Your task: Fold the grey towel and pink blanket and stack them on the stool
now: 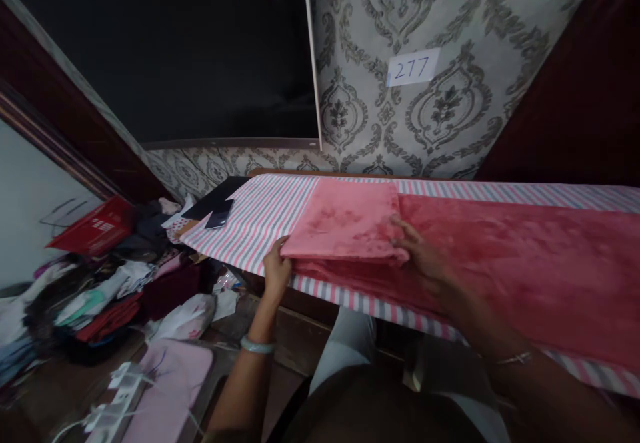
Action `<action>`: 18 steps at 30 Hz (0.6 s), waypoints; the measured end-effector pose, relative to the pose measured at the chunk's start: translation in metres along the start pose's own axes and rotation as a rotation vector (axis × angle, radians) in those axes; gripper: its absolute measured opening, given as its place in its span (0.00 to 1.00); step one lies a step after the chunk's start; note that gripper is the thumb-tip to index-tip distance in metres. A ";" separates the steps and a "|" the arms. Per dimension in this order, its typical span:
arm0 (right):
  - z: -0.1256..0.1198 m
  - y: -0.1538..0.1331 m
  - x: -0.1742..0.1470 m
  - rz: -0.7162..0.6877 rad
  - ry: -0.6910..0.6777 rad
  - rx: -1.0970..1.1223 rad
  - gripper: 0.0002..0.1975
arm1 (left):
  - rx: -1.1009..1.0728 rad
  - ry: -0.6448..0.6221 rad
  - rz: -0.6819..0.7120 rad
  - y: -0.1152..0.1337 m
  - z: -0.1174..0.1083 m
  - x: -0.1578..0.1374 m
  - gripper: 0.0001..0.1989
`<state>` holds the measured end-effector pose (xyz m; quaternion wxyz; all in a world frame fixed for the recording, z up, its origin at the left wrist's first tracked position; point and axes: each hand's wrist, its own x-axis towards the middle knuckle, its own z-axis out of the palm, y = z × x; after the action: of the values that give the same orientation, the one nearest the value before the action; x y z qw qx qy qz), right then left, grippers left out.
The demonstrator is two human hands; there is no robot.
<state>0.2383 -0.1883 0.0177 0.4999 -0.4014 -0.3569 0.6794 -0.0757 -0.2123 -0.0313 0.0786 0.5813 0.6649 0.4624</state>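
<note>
A long pink plush blanket (530, 263) lies across the striped cloth (263, 206), with its left end folded over into a thick square flap (345, 213). At the flap's front left corner, my left hand (277, 268) is closed, thumb on top and fingers at the edge. My right hand (420, 253) grips the flap's front right corner with bent fingers. The flap's front edge sits slightly above the blanket layer beneath it. Parts of the fingers on both hands are hidden by the fabric.
A dark phone (220, 214) lies on the striped cloth's left end. Behind hangs a large television (200, 56), and a paper marked 277 (413, 67) is on the wall. Piled clothes (110, 296), a red bag (95, 226) and a white power strip (117, 400) are at lower left.
</note>
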 end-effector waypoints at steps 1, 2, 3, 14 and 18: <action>-0.004 0.010 -0.001 0.015 0.001 -0.031 0.37 | -0.042 0.012 -0.055 -0.003 -0.002 0.001 0.30; -0.008 0.021 -0.001 0.021 0.002 -0.067 0.38 | -0.078 0.018 -0.099 -0.006 -0.003 0.003 0.30; -0.012 0.031 0.000 0.016 0.007 -0.102 0.38 | -0.109 0.018 -0.128 -0.008 -0.004 0.003 0.31; -0.020 0.054 0.010 -0.040 -0.023 -0.093 0.43 | -0.207 -0.037 -0.170 -0.017 -0.011 0.007 0.33; -0.018 0.048 0.020 -0.061 -0.019 -0.099 0.42 | -0.245 -0.069 -0.187 -0.023 -0.013 0.008 0.35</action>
<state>0.2319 -0.1796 -0.0362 0.4966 -0.4078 -0.4070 0.6493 -0.1026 -0.2101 -0.0365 0.2145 0.5186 0.6516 0.5104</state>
